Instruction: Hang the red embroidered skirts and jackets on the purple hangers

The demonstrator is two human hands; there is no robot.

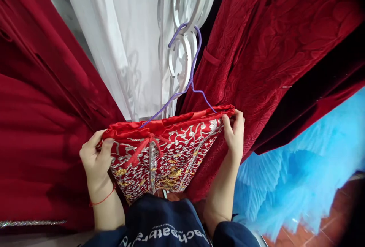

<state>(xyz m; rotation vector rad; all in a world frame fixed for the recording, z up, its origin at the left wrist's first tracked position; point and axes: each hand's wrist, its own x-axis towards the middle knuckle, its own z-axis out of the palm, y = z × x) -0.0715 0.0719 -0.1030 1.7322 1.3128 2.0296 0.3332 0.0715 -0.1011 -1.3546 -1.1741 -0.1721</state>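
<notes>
A purple hanger (191, 81) is hooked on white scrollwork (197, 9), which extends above and behind it. Directly below the hanger is a red embroidered garment (176, 155), worked in silver and gold; the hanger's two arms pass into its gathered satin upper edge, their ends hidden from view. A red tie (139, 152) lies on the garment's front, below and to the left of the hanger. The two hands are well apart, each clamped on the garment: the left hand (96, 155), below and to the left of the hanger, pinches one upper corner between thumb and fingers; the right hand (235, 131), below and to the right, pinches the opposite corner. A thin red cord (103, 200) encircles the left wrist. Left of the hanger hang white fabric (139, 45) and, farther out, plain red fabric (42, 136); right of it, patterned red fabric (256, 45) and, lower, pale-blue pleated fabric (291, 174)
</notes>
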